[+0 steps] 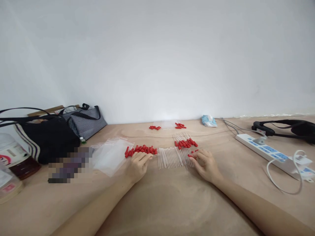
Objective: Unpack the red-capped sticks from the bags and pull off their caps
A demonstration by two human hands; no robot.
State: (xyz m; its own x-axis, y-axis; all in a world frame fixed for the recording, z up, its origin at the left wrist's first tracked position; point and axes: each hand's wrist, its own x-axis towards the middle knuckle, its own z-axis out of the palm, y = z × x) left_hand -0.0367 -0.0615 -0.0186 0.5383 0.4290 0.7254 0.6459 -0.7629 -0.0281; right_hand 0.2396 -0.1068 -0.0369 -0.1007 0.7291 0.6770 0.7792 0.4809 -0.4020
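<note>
A row of clear thin tubes lies on the table between my hands. My left hand rests at the row's left end, fingers curled on the tip of a clear tube, beside a line of red caps. My right hand sits at the row's right end, fingers bent over the tubes and a few red caps there. A second bundle of tubes with red caps lies just behind. A third group lies near the wall.
A clear plastic bag lies left of my left hand. Black and striped bags stand at the far left with jars. A white power strip with cables, a black headset and a tissue pack lie to the right.
</note>
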